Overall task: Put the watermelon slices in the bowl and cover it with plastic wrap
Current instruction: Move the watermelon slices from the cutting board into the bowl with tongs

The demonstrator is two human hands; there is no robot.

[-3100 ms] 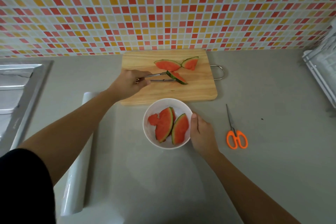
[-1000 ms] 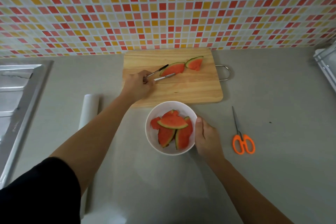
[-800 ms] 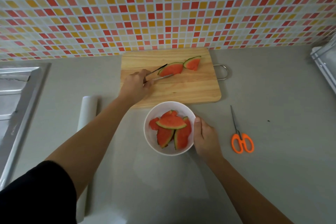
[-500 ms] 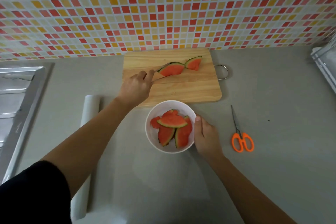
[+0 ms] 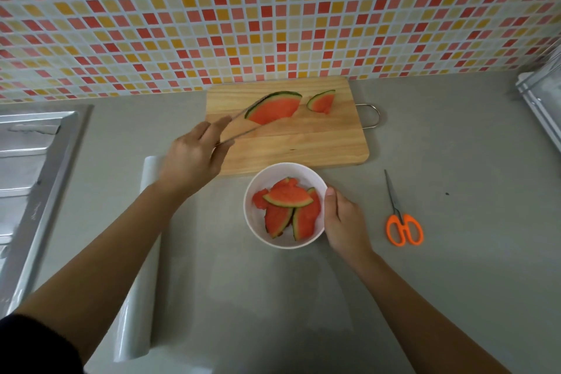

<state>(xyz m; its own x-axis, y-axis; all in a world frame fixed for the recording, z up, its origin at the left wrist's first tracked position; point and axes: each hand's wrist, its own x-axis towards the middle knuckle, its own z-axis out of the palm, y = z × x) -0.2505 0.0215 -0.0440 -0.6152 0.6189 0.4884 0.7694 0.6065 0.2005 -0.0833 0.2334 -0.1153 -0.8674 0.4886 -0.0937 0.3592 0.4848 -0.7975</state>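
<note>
My left hand (image 5: 194,158) grips the slim metal tongs (image 5: 243,133), fingers curled round the arms and squeezing the tips onto the large red half-round watermelon slice (image 5: 274,106) at the back of the rectangular wooden cutting board (image 5: 318,143). The tongs are blurred, so I cannot tell whether the slice has left the wood. My right hand (image 5: 343,222) clasps the round white bowl (image 5: 254,223), thumb on the rim, palm against the outer wall.

Procedure: apply even squeeze pressure, since wet flesh is likely to slip or tear. Carry the slice level and low over the board edge. Release it flat on the red slices in the bowl (image 5: 288,199). Brace the bowl throughout.

One small wedge-shaped slice (image 5: 321,102) lies on the board, not yet moved. The white plastic wrap roll (image 5: 142,252) lies left of the bowl.
</note>
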